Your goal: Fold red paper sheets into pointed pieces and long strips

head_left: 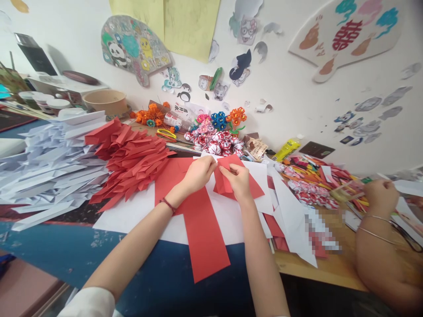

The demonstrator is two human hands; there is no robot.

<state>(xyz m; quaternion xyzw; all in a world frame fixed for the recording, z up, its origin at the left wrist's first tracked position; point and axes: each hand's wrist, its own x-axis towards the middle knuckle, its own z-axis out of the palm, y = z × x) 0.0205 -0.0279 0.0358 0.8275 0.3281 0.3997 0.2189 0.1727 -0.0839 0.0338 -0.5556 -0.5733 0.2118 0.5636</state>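
Note:
Above the middle of the table, my right hand grips a sheet of red paper, thumb on its face and fingers curled over it. A folded flap shows beneath the thumb. My left hand is closed in a pinch at the upper left edge of this same sheet; its fingertips partly hide the paper there. Under both hands lie a long red paper strip and other red paper, on top of white sheets. The strip's near end hangs past the white sheets over the blue table surface.
Piles of folded red paper and folded white paper fill the left. Behind the hands stand red-and-white paper balls and orange flowers. Another person's hand is at the right, near loose paper pieces.

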